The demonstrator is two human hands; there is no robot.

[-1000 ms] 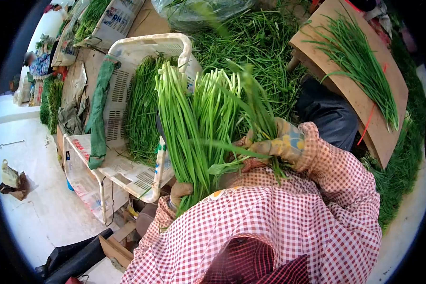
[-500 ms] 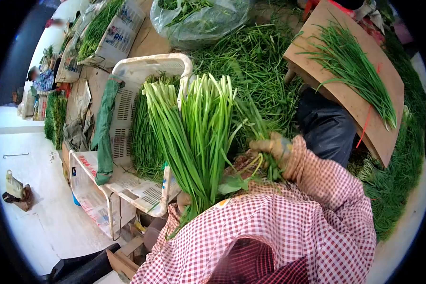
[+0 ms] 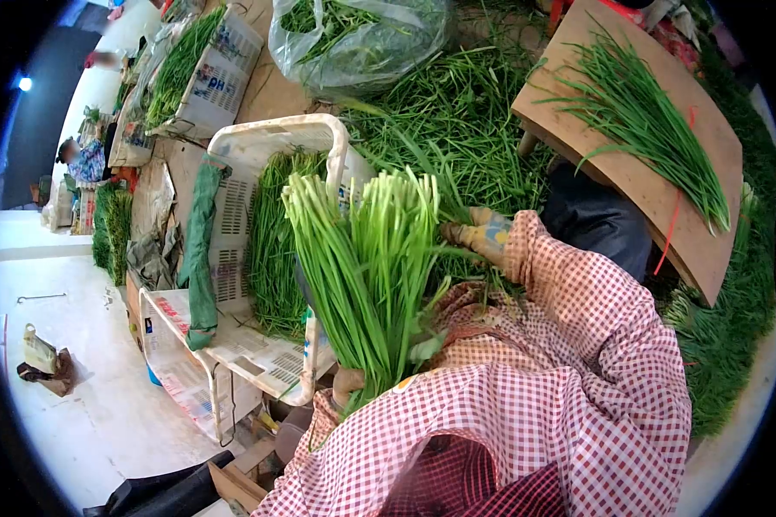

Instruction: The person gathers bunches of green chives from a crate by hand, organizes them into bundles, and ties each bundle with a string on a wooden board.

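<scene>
A thick bunch of green stalks (image 3: 366, 276) stands upright against my body, pale cut ends at the top. My left hand (image 3: 348, 388), gloved, is closed round its lower part, fingers mostly hidden by the leaves. On the right, my gloved right hand (image 3: 481, 234) is closed on some loose green leaves beside the bunch, above the cuff of my checked sleeve. Loose green leaves (image 3: 461, 129) lie heaped on the floor beyond both hands.
A white plastic basket (image 3: 237, 207) with more greens stands at the left. A clear plastic bag (image 3: 362, 60) lies behind. On the right, a brown board (image 3: 569, 103) carries a small green bunch (image 3: 655, 129) and red ties. A person (image 3: 86, 161) is far left.
My right hand has moved up and away from my body with the loose leaves. The held bunch sits lower in view, and its cut ends have drawn together somewhat. The view has shifted slightly.
</scene>
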